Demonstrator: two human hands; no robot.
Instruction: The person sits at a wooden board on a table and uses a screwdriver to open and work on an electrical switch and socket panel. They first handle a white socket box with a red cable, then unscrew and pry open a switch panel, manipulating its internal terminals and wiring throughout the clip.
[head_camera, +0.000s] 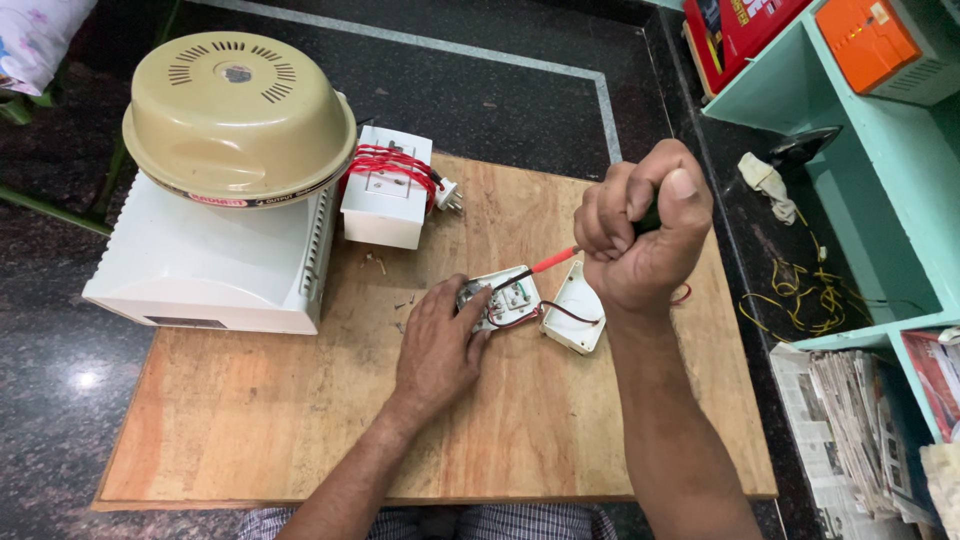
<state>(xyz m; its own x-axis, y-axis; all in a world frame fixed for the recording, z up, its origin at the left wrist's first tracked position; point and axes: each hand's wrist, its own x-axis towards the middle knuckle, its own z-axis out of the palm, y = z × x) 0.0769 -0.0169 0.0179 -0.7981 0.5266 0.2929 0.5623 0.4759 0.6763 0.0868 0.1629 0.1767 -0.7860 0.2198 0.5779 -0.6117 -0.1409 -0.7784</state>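
Mid-desk sits the opened white switch box (505, 300), wires showing, its loose back cover (578, 310) lying just beside it to the right. The left hand (438, 345) presses flat on the box's near edge, fingers together, while the right hand (645, 235) is fisted tight around a red-shafted screwdriver (548, 263) with its tip down in the box. Further back on the wooden desk (300, 420): a white socket box (385, 205) wrapped in red wire, and a beige domed unit (235, 110) atop a white casing (200, 265).

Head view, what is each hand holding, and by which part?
The right hand grips a red-shafted screwdriver by its handle, hidden in the fist. The left hand presses on the small white open switch box, fingers on its left edge.
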